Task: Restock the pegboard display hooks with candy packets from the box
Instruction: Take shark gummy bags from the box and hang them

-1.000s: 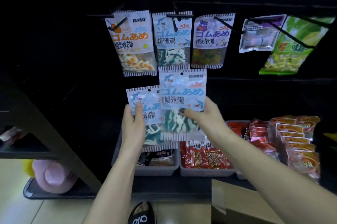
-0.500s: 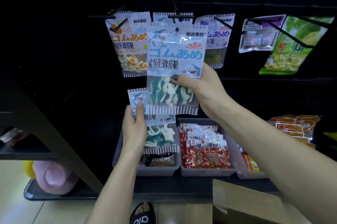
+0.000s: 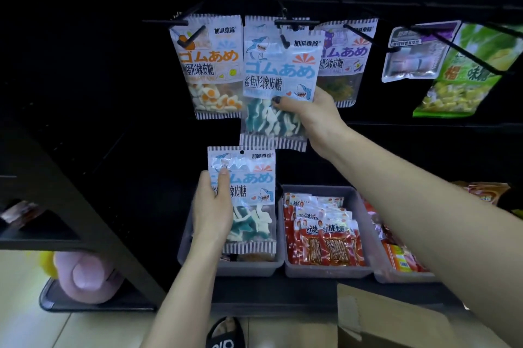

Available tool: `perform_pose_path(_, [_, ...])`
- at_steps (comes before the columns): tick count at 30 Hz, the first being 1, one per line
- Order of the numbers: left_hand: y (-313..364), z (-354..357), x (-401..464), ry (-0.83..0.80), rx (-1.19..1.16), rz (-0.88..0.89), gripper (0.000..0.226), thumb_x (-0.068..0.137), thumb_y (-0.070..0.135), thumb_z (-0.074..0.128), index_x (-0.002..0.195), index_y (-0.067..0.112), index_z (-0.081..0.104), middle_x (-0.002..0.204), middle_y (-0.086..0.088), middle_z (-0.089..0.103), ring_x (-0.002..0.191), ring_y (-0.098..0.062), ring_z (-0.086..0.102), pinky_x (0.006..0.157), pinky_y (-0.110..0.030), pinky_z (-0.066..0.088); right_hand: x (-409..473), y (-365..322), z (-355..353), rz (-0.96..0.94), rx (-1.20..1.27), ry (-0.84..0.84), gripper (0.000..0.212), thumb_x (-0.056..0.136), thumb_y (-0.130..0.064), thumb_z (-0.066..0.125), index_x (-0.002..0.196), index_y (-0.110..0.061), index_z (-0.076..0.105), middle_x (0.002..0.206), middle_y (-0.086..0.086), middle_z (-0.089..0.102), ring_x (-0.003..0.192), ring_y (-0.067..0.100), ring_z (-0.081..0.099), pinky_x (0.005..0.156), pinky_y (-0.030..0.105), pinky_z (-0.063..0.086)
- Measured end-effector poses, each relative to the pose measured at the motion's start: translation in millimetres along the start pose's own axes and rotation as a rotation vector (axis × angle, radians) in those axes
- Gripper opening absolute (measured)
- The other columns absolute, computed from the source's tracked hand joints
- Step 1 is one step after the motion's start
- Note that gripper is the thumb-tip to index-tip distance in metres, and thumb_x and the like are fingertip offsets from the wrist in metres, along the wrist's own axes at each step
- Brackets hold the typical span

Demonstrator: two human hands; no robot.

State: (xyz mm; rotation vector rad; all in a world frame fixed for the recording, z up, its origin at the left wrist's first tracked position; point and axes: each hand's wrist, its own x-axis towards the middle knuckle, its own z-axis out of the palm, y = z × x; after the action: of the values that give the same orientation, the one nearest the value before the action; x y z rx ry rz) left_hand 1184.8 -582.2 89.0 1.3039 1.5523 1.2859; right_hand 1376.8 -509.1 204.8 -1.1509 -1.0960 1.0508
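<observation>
My right hand (image 3: 312, 114) pinches a blue shark-candy packet (image 3: 278, 76) by its lower right part and holds it up against the middle black hook (image 3: 284, 37); the hook's tip shows in front of the packet's top. Another shark packet hangs behind it. Lower down, my left hand (image 3: 212, 209) grips a second blue shark-candy packet (image 3: 249, 192) by its left side, above a grey bin. An orange egg-candy packet (image 3: 208, 64) hangs on the left hook and a purple bear-candy packet (image 3: 343, 62) on the right one. The cardboard box (image 3: 396, 322) stands at the bottom right.
Grey bins (image 3: 325, 270) with red snack packets sit on the lower shelf. A clear packet (image 3: 413, 53) and a green packet (image 3: 464, 73) hang on hooks at the far right. A dark shelf (image 3: 42, 234) juts out on the left, with a pink object (image 3: 85, 277) below it.
My right hand lifted its shark packet from in front of the bins up to the middle hook. My left hand stayed low with the second packet, now fully uncovered.
</observation>
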Motion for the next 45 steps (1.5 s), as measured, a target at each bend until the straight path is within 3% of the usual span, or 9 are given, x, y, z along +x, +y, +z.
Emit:
perform_pose_path(4, [-1.6,3.9,4.8,-0.001,-0.012,-0.032,0.023,0.111,0.047,0.04,0.109,0.025,0.047,0.097,0.022,0.055,0.089,0.008,0.054,0.08,-0.027,0.041,34.1,-0.2,1.5,0.046,-0.005,0.054,0.036,0.085,0.002,0.079,0.119,-0.004,0.067,0.111,0.015,0.077,0.098,0.032,0.077,0.084,0.044,0.064])
perform_pose_path(11, [0.6,13.2,13.8,-0.022,-0.043,-0.042,0.021,0.111,0.048,0.039,0.114,0.028,0.045,0.104,0.026,0.052,0.108,-0.007,0.053,0.09,-0.031,0.038,83.6,4.3,0.3,0.108,-0.009,0.096,0.045,0.081,0.004,0.081,0.122,0.003,0.064,0.106,0.019,0.077,0.089,0.033,0.078,0.075,0.042,0.065])
perform_pose_path(18, [2.4,18.1,15.1,-0.016,-0.021,-0.033,0.026,0.11,0.049,0.04,0.115,0.024,0.049,0.099,0.022,0.057,0.09,0.003,0.056,0.081,-0.035,0.043,98.5,3.5,-2.6,0.119,-0.097,0.134,0.044,0.082,-0.008,0.084,0.121,0.0,0.065,0.111,0.017,0.077,0.095,0.03,0.077,0.086,0.045,0.064])
perform_pose_path(24, [11.9,8.7,6.5,0.002,-0.053,0.018,0.028,0.11,0.046,0.044,0.114,0.023,0.058,0.099,0.0,0.069,0.085,-0.005,0.068,0.07,-0.027,0.054,53.5,16.4,-17.6,0.281,-0.443,0.086,0.107,0.081,-0.048,0.083,0.157,-0.006,0.021,0.155,0.013,0.044,0.141,0.032,0.046,0.116,0.043,0.037])
perform_pose_path(26, [18.9,2.6,-1.7,0.02,-0.066,0.036,0.024,0.11,0.043,0.045,0.114,0.024,0.06,0.099,0.006,0.071,0.081,0.003,0.067,0.063,-0.014,0.052,25.9,23.6,-21.2,0.262,-0.48,0.134,0.092,0.086,-0.052,0.076,0.154,-0.01,0.029,0.152,0.012,0.048,0.136,0.03,0.05,0.113,0.04,0.041])
perform_pose_path(34, [46.5,-3.2,-40.3,0.004,-0.083,0.037,0.023,0.11,0.042,0.047,0.113,0.025,0.062,0.102,0.005,0.076,0.09,-0.01,0.075,0.072,-0.034,0.063,-102.1,23.8,-24.6,0.389,-0.132,-0.351,0.035,0.101,-0.042,0.063,0.127,-0.019,0.063,0.116,0.001,0.078,0.108,0.019,0.074,0.096,0.039,0.058])
perform_pose_path(38, [78.5,-0.7,-42.3,-0.038,-0.067,0.103,0.029,0.11,0.042,0.045,0.111,0.019,0.062,0.097,0.007,0.068,0.08,-0.003,0.065,0.072,-0.025,0.05,-118.6,12.9,-18.4,0.18,-0.179,-0.202,0.014,0.101,-0.02,0.066,0.112,-0.018,0.073,0.108,0.001,0.079,0.098,0.018,0.076,0.08,0.033,0.063])
perform_pose_path(41, [108.3,-1.3,-32.6,-0.068,-0.055,0.145,0.033,0.111,0.046,0.043,0.119,0.019,0.061,0.1,0.007,0.066,0.077,0.0,0.061,0.07,-0.014,0.049,-112.9,-5.8,-17.0,0.077,-0.118,-0.108,0.013,0.1,-0.023,0.068,0.109,-0.017,0.075,0.107,0.003,0.08,0.1,0.025,0.076,0.085,0.046,0.063])
perform_pose_path(45, [148.5,0.7,-19.3,-0.066,-0.008,0.213,0.049,0.11,0.05,0.041,0.146,0.018,0.052,0.128,0.009,0.064,0.111,-0.002,0.061,0.091,-0.025,0.047,-102.3,-30.8,-15.3,-0.02,-0.097,-0.02,0.012,0.101,-0.025,0.067,0.108,-0.021,0.075,0.104,-0.002,0.079,0.093,0.02,0.074,0.069,0.031,0.056])
